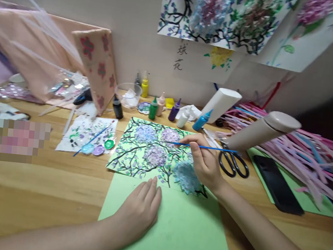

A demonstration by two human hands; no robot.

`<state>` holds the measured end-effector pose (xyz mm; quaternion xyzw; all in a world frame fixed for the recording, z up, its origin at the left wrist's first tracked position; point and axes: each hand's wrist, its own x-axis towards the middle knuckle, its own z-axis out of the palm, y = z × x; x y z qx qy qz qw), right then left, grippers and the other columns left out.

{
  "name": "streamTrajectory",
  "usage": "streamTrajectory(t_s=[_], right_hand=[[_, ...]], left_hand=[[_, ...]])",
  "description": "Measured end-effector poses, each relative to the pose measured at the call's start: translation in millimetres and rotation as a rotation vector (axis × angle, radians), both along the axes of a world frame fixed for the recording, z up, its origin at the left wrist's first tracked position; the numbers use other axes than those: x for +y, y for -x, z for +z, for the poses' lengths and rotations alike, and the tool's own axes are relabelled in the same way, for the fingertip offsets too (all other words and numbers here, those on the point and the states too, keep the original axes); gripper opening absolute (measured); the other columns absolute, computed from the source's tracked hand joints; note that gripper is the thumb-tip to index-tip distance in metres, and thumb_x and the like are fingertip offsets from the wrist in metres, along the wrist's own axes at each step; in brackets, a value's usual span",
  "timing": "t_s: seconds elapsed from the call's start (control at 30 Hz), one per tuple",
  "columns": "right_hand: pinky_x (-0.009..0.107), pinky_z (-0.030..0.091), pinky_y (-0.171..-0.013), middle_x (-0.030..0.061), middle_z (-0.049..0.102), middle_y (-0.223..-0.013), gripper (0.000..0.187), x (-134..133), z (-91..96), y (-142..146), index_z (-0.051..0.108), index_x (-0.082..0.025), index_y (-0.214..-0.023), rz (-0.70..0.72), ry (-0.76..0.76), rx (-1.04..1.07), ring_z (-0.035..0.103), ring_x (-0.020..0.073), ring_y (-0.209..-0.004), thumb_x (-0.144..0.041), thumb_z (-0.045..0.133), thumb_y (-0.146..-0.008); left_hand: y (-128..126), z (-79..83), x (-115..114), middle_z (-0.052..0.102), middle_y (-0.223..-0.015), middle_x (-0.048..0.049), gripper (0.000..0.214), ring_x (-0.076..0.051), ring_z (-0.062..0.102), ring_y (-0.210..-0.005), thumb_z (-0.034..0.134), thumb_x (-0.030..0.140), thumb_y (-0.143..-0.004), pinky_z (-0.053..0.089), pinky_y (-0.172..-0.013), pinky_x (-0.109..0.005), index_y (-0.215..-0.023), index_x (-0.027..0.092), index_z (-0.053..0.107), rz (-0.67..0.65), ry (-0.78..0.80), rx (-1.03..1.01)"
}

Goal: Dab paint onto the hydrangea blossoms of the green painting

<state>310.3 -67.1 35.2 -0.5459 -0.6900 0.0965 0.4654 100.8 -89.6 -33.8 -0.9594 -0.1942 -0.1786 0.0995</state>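
My right hand [206,160] grips a thin blue paintbrush [220,149], its tip over a pale purple flower on the painting [128,152]. The painting has black branches, small leaves and several puffy blue and purple blossoms on light green paper. A raised blue-green flower [186,177] sits below my right wrist. My left hand [144,201] lies flat, fingers stretched out, at the painting's lower edge on a green sheet [186,229]. A second blue brush [94,137] rests on a paint-stained tissue [79,128], beside small caps of blue, purple and green paint.
Behind the painting stand several paint bottles, including green [153,108], purple [174,111] and blue [202,121]. To the right are black-handled scissors [235,165], a phone [277,184], a tumbler [264,130] and a pile of pink pipe cleaners [323,152]. A glue gun [10,112] lies left.
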Motion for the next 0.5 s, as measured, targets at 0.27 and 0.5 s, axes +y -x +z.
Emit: streamTrajectory(t_s=[0.27, 0.5], right_hand=[[0.031, 0.04, -0.079, 0.0045, 0.06, -0.092, 0.017, 53.8, 11.1, 92.6, 0.054, -0.021, -0.095, 0.454, 0.193, -0.198, 0.05, 0.0176, -0.089, -0.022, 0.038, -0.092], [0.03, 0.039, -0.075, 0.0061, 0.059, -0.087, 0.019, 75.2, -0.6, 129.4, 0.056, -0.019, -0.092, 0.539, 0.26, -0.31, 0.05, 0.018, -0.086, -0.025, 0.038, -0.091]], left_hand=[[4.5, -3.6, -3.8, 0.057, -0.107, -0.0208, 0.034, -0.027, 0.054, -0.101, 0.036, 0.019, -0.083, 0.04, -0.086, -0.038, -0.108, 0.002, 0.05, -0.004, 0.041, 0.129], [6.7, -1.4, -3.9, 0.058, -0.1, -0.0208, 0.028, -0.022, 0.058, -0.085, 0.03, 0.012, -0.085, 0.043, -0.074, -0.035, -0.1, 0.003, 0.052, -0.016, -0.009, 0.101]])
